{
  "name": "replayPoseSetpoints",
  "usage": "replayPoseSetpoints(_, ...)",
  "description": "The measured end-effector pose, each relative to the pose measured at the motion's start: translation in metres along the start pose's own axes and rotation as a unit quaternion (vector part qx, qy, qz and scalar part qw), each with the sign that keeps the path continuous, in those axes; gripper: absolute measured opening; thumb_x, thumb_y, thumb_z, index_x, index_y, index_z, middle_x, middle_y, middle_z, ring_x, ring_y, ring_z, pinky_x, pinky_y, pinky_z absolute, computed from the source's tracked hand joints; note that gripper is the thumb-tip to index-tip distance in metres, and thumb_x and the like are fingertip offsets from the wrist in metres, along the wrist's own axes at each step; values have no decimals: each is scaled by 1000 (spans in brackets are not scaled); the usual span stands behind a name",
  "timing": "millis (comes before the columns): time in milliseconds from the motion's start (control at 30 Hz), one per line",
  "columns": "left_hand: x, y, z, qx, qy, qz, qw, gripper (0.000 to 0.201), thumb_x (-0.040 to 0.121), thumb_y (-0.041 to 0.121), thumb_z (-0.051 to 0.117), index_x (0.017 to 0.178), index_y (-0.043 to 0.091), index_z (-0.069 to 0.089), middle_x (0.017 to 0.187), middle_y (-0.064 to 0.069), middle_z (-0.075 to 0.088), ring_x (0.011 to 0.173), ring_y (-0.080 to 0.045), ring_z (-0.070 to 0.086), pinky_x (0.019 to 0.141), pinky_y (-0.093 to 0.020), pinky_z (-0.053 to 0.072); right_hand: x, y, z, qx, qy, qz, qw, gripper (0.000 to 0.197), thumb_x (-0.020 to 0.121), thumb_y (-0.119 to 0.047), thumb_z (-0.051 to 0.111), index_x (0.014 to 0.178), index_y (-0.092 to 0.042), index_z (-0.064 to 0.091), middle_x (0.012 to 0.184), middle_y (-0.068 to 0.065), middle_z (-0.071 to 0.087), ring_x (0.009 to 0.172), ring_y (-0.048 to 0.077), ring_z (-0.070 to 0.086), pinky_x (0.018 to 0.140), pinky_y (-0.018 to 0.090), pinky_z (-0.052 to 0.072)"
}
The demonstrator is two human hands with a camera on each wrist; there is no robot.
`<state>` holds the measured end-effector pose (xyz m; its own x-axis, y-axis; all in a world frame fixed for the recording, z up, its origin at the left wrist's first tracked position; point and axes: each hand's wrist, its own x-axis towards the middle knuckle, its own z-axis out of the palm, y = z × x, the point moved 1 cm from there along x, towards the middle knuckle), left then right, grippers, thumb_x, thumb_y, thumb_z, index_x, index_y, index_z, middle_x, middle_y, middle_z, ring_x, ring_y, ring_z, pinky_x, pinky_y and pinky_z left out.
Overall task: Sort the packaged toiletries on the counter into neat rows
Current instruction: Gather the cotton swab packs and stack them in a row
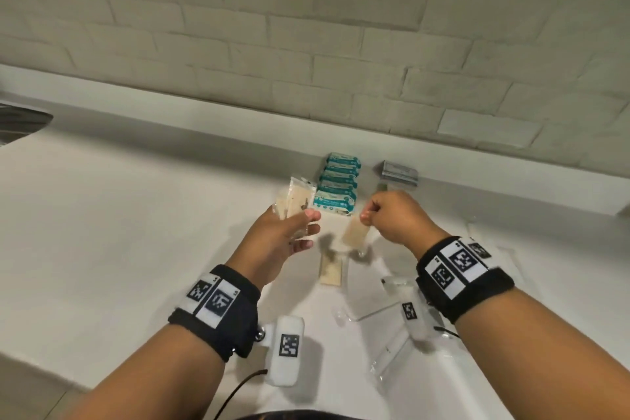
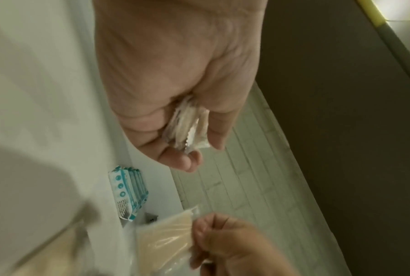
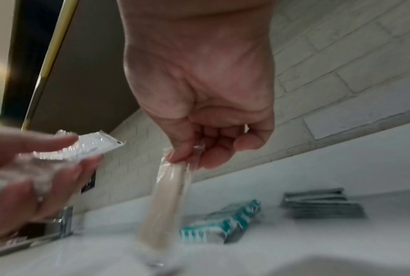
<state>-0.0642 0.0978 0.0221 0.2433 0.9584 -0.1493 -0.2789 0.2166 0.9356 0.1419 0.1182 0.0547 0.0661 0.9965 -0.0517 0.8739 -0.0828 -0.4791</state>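
Observation:
My left hand [image 1: 289, 232] grips a small stack of beige packets [image 1: 295, 203] in clear wrap, seen edge-on in the left wrist view [image 2: 187, 128]. My right hand [image 1: 392, 215] pinches one more beige packet [image 1: 354, 235] by its top edge, so it hangs above the white counter [image 1: 136, 232]; the right wrist view shows it dangling [image 3: 166, 201]. Another beige packet [image 1: 330, 269] lies flat on the counter below the hands. A neat row of teal-and-white packets [image 1: 337, 187] lies near the back wall, with a grey stack of packets [image 1: 399, 172] to its right.
Several clear-wrapped items [image 1: 392, 314] lie scattered on the counter at the lower right, under my right wrist. A dark sink edge [image 1: 24, 123] shows at the far left. A tiled wall [image 1: 306, 44] rises behind the counter ledge.

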Motion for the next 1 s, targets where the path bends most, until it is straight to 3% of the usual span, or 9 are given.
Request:
replayPoseSetpoints(100,-2,0,-7,-125,17,-43,991,18,97,13,48,107,4,60,105,-13,70,92,-27,69,74,-35,59,11,-3,21,-53,-73,-23,996,11,93,-23,58,85,-17,62,84,-4,59,82,15,55,72,26,41)
replayPoseSetpoints(200,-5,-4,-14,-119,24,-47,992,19,97,8,47,106,1,62,108,-16,71,101,-34,68,83,-41,56,17,-14,44,-129,-128,-51,982,14,92,-27,58,95,-15,65,89,-1,58,85,17,54,74,28,42)
replayPoseSetpoints(367,-6,-12,-22,-100,50,-39,993,19,91,5,59,109,1,62,99,-13,70,91,-28,70,79,-38,58,19,-16,58,-234,-78,-38,968,31,89,-43,60,110,-21,62,109,1,64,99,23,59,91,40,43)
replayPoseSetpoints(467,-3,-12,-21,-98,51,-37,993,16,89,5,62,104,3,63,95,-11,68,87,-25,71,72,-33,60,16,-23,38,4,-60,-18,998,31,90,-43,59,112,-22,64,105,-2,65,92,16,62,84,33,50)
replayPoseSetpoints(533,-1,-10,-15,-90,35,-37,995,13,89,5,61,101,4,66,94,-10,71,87,-25,71,70,-31,60,5,-34,26,236,-89,-27,967,18,88,-30,66,97,-15,69,83,-4,66,68,4,59,62,18,49)
replayPoseSetpoints(633,1,-9,-1,-79,-5,-39,996,19,90,5,59,107,6,67,101,-12,72,90,-26,71,70,-29,60,-10,-41,13,317,-84,-55,943,5,80,-12,75,81,-10,70,70,-3,63,59,5,53,50,13,42)
replayPoseSetpoints(767,4,-9,12,-72,-17,-50,996,29,95,23,55,117,5,62,104,-13,72,89,-25,72,68,-29,60,-14,-33,2,275,-9,-69,959,15,78,-11,76,67,-18,68,66,-5,62,61,9,51,60,23,44)
replayPoseSetpoints(867,5,-6,13,-89,9,-103,991,43,95,48,45,97,8,61,94,-16,73,73,-23,73,61,-29,60,-19,-27,-7,201,88,-150,964,13,76,-13,78,67,-19,71,71,-9,61,71,11,58,71,31,50)
replayPoseSetpoints(1000,-1,0,16,-98,8,-90,991,10,92,19,60,93,10,64,84,-7,71,64,-15,69,56,-22,55,-35,-23,-1,-64,185,-370,908,4,75,-20,72,75,-22,75,80,-4,64,79,22,62,73,33,44)
